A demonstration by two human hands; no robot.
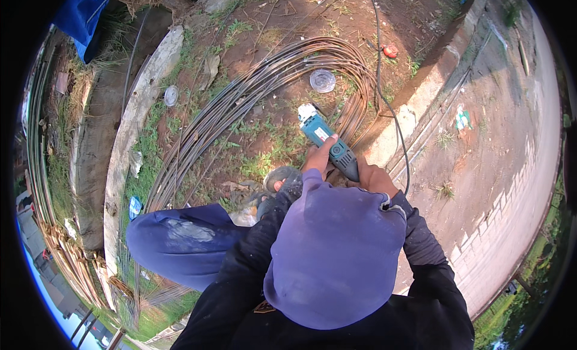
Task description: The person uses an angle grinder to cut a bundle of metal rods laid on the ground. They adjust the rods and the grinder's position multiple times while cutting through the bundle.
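Observation:
A teal angle grinder (324,135) with a silver head is in both my hands, its head turned away from me toward the curved bundle. My left hand (318,156) wraps around the middle of its body, with the thumb on top. At the rear end, my right hand (375,178) is closed on the dark grip. Just beyond the grinder's head, a bundle of rusty steel rods (240,100) lies on the ground, bent into a large hook shape. The grinder's underside and most of my fingers are hidden.
A black cable (396,118) runs down the right side of the rods. Low concrete edges stand at left (129,118) and right (442,70). A clear plastic lid (323,80) lies inside the bend. My bent knee (180,236) is at the lower left, beside my sandaled foot (279,180).

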